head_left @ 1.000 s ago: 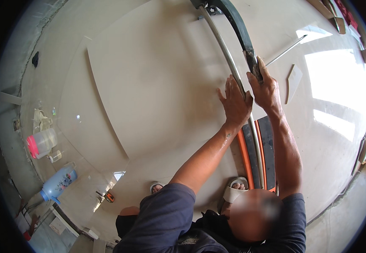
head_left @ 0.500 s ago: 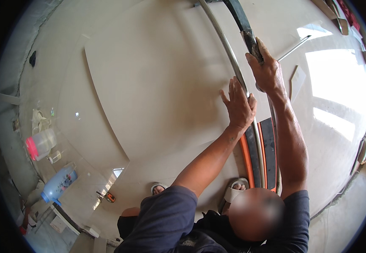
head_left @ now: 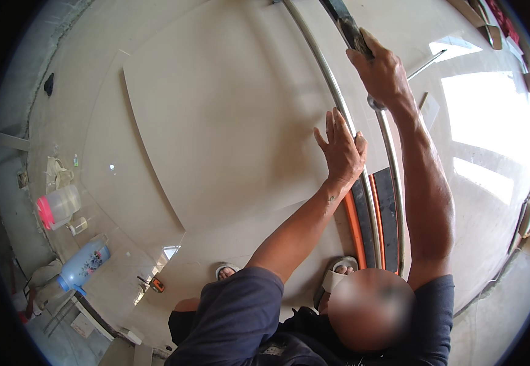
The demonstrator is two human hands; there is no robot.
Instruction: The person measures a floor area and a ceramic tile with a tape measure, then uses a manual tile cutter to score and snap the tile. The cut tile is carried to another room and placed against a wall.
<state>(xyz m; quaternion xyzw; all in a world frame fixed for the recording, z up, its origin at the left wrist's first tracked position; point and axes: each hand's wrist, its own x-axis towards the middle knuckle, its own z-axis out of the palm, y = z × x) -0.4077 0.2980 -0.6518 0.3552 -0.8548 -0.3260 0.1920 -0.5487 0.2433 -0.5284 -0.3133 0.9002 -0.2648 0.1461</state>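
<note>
A manual tile cutter lies lengthwise on the floor, with two curved-looking metal rails over an orange and black base. My right hand is closed around the worn black handle of the cutter. Beside that wrist shows a round metal fitting on the right rail. My left hand rests over the left rail, fingers stretched out toward the large beige tile and the thumb on the rail's other side. Whether the left palm touches the tile is hidden.
A clear jug with a pink lid and a blue flowered flask stand at the left. Near my left foot lies an orange and black tool. A thin metal bar extends right of the cutter.
My right hand has moved farther away with the handle, uncovering more of the round metal fitting. The left hand has shifted only slightly left, still over the rail.
</note>
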